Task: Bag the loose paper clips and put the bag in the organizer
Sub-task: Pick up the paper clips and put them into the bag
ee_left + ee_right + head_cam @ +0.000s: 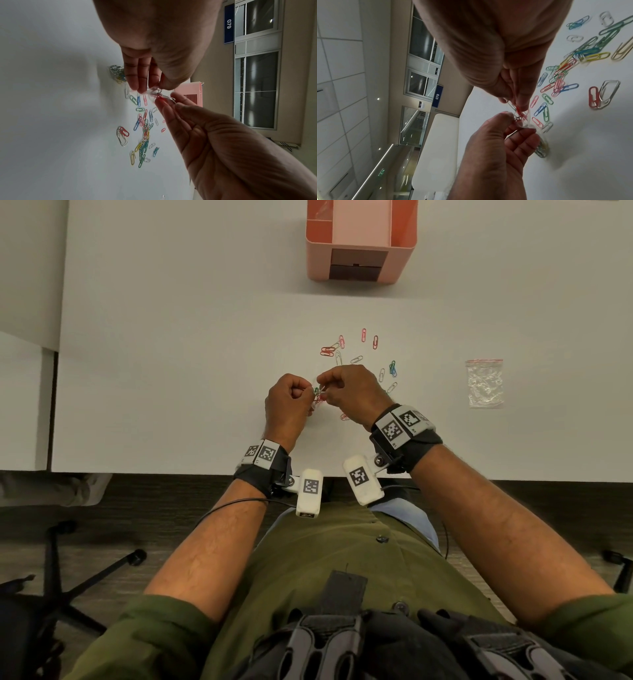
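A white table meets a second white top at its left edge, over dark wood-grain floor. A black chair base stands at lower left. Beige walls carry dark windows and a blue sign reading 079; the ceiling is white panels with small lights

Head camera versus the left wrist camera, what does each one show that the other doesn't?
Only the head view shows a spare zip bag with a red strip lying to the right on the white desk, the wrist bands with markers, and the organizer's open top compartments.

Only the left wrist view shows the clips already in the clear bag, a blue sign reading 079 and windows.

Both show the left hand and right hand meeting over a red clip, plus loose paper clips.
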`<action>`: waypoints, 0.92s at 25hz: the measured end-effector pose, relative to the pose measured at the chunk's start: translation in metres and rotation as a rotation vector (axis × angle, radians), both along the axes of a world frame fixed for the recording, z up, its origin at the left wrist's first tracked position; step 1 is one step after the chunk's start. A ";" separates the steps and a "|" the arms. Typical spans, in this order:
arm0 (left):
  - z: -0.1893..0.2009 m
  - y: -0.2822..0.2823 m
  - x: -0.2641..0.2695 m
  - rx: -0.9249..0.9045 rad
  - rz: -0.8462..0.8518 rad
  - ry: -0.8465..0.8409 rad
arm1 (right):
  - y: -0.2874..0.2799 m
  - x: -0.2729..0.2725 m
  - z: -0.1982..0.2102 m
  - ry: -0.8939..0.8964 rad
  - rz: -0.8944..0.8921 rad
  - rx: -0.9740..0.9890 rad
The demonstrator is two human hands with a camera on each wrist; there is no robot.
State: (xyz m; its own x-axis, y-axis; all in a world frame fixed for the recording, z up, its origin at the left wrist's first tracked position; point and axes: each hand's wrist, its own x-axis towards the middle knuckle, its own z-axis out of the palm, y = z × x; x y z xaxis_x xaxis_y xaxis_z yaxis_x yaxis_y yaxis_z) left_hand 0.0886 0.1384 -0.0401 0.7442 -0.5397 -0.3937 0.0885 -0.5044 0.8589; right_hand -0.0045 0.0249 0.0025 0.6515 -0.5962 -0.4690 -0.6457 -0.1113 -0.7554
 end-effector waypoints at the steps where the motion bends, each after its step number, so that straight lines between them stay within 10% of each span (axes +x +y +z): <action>1: 0.000 0.000 0.000 0.001 0.006 0.003 | -0.002 0.000 -0.001 -0.010 -0.009 0.020; 11: 0.003 0.004 0.000 0.017 0.010 0.004 | 0.004 -0.004 -0.008 -0.156 -0.135 0.113; 23: 0.015 0.011 0.006 -0.034 0.030 -0.004 | 0.010 0.004 -0.010 0.062 0.009 -0.085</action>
State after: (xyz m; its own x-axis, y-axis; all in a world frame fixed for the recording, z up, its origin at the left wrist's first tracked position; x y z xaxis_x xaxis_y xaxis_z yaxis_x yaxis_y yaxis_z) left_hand 0.0946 0.1494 -0.0256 0.7619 -0.5299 -0.3725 0.0999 -0.4720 0.8759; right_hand -0.0006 0.0346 -0.0075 0.6286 -0.6296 -0.4567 -0.6896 -0.1796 -0.7016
